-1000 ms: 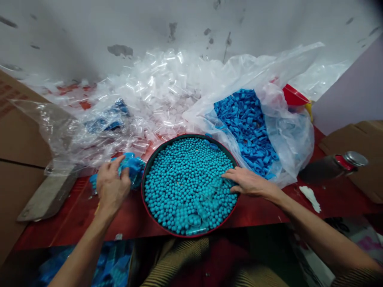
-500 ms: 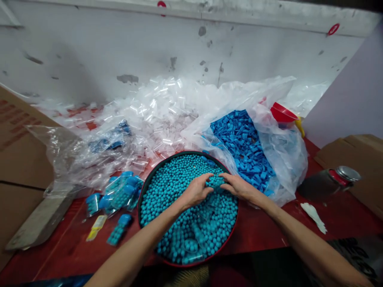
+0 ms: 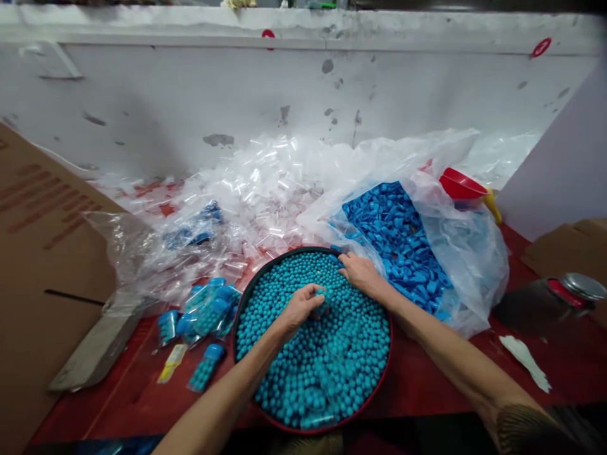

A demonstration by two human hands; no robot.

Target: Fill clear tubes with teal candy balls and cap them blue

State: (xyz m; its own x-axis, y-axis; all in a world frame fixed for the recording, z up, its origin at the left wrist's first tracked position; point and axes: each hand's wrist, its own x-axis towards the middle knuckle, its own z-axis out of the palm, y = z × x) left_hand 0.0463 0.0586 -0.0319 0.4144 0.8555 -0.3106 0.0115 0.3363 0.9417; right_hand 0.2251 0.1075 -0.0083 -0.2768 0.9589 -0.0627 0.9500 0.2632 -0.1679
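Note:
My left hand (image 3: 303,306) is closed around a small clear container of turquoise balls (image 3: 322,302), partly hidden by the fingers. It is just above a round tub (image 3: 236,344) full of loose turquoise balls (image 3: 279,278). Near the tub's far rim, my right hand (image 3: 363,275) has its fingers drawn together at a blue cap (image 3: 336,253); the fingertips are partly hidden. More clear containers (image 3: 317,417) lie on the balls toward the near side.
Left of the tub lie several filled, capped containers (image 3: 208,309) and a yellow-white label (image 3: 171,363). Behind are heaped clear containers (image 3: 279,189). A plastic bag of blue caps (image 3: 398,234), a red scoop (image 3: 459,184), a metal bottle (image 3: 545,306) and a cardboard box (image 3: 52,265) surround the workplace.
My hands have moved apart. The left keeps the filled container and shifts slightly left, while the right has let go and moved to the cap at the far rim. The view has tilted up.

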